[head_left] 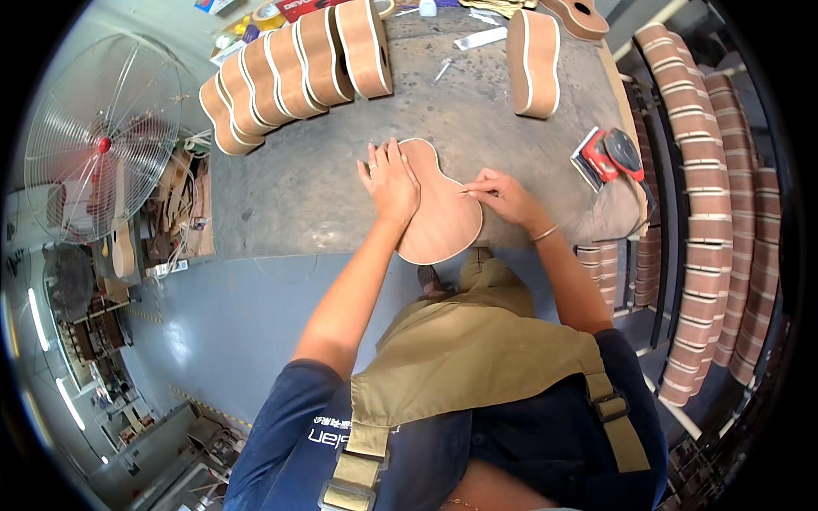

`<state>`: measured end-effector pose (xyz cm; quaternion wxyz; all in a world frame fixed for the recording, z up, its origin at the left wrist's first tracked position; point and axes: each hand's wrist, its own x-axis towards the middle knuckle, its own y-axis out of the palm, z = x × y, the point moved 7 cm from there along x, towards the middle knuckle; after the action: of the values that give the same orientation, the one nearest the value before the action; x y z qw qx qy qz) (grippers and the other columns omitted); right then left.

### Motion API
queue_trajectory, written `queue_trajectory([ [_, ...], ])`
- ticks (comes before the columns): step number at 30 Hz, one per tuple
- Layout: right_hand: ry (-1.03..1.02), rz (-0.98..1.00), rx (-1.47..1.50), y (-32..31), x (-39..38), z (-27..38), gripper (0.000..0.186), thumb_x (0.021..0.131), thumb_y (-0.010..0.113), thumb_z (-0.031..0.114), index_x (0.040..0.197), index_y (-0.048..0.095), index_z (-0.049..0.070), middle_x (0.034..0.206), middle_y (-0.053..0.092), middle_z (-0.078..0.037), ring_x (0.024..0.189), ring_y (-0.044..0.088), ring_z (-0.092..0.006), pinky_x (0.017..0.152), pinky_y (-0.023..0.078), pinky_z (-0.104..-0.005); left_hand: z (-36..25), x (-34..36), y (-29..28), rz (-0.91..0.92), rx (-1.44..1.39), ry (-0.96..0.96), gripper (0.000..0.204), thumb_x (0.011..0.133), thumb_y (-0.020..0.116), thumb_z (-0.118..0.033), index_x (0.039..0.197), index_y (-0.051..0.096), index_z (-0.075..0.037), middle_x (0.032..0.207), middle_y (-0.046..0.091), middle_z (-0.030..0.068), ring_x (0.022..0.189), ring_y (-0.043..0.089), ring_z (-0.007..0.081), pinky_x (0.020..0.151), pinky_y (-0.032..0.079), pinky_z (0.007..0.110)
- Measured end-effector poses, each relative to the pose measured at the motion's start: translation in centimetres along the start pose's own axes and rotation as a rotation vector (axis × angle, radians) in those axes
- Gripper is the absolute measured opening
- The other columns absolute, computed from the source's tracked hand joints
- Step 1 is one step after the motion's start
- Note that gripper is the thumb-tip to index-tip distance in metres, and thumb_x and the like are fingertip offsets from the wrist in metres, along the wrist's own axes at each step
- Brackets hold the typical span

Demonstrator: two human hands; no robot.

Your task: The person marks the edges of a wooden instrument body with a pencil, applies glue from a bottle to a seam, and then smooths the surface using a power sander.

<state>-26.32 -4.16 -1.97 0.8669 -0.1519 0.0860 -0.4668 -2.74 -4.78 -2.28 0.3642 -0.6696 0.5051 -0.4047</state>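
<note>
A pale wooden guitar-shaped body (439,221) with a cream edge lies at the front edge of the grey worktable (290,204), partly overhanging it. My left hand (388,183) lies on its upper left part, fingers stretched out. At the body's right side, near the waist, my right hand (503,196) pinches a small thin tool (466,192), too small to name, whose tip is at the wood.
Several edged bodies (302,64) stand in a row at back left, one (532,64) at back right beside another body (579,13). A red-and-black sander (609,153) lies on the right. Racks of bodies (686,213) stand at right; a caged fan (102,145) at left.
</note>
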Motion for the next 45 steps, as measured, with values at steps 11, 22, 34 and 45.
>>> queue_trajectory([
  [11,0.163,-0.864,0.129,12.8,-12.6,2.0,0.025,0.1,0.07,0.0,0.123,0.08,0.004,0.102,0.07,-0.01,0.089,0.068,-0.0191,0.08,0.053,-0.0304,-0.9,1.4,0.5,0.003,0.053,0.127,0.045,0.114,0.044,-0.03,0.146,0.058,-0.003,0.137,0.063,0.022,0.138,0.054,0.0427,0.123,0.029,0.061],
  [22,0.407,-0.288,0.732,18.5,-14.3,3.3,0.026,0.109,0.067,0.019,0.126,0.08,0.004,0.115,0.073,-0.006,0.101,0.07,-0.0178,0.097,0.058,-0.0341,-1.4,5.0,1.6,0.316,0.047,0.196,0.047,0.112,0.045,-0.054,0.144,0.062,-0.023,0.133,0.065,0.0179,0.129,0.06,0.0401,0.105,0.047,0.059],
  [34,0.188,-0.4,0.516,-2.7,-5.8,-6.3,0.036,0.113,0.058,0.011,0.143,0.064,-0.007,0.132,0.075,-0.01,0.112,0.073,-0.0156,0.099,0.059,-0.0284,2.0,-3.5,-6.2,0.579,-0.154,-0.229,0.092,0.08,0.081,-0.076,0.121,0.056,0.003,0.12,0.068,0.028,0.111,0.068,0.0463,0.094,0.055,0.055],
  [45,-0.141,0.089,-0.125,-4.5,9.9,-2.3,0.022,0.105,0.069,0.026,0.114,0.085,0.013,0.096,0.073,-0.009,0.093,0.068,-0.0235,0.086,0.053,-0.0367,-0.2,-5.8,-2.2,0.381,-0.205,-0.046,0.105,0.054,0.101,-0.063,0.126,0.062,0.001,0.121,0.063,0.0178,0.121,0.056,0.0385,0.107,0.048,0.052],
])
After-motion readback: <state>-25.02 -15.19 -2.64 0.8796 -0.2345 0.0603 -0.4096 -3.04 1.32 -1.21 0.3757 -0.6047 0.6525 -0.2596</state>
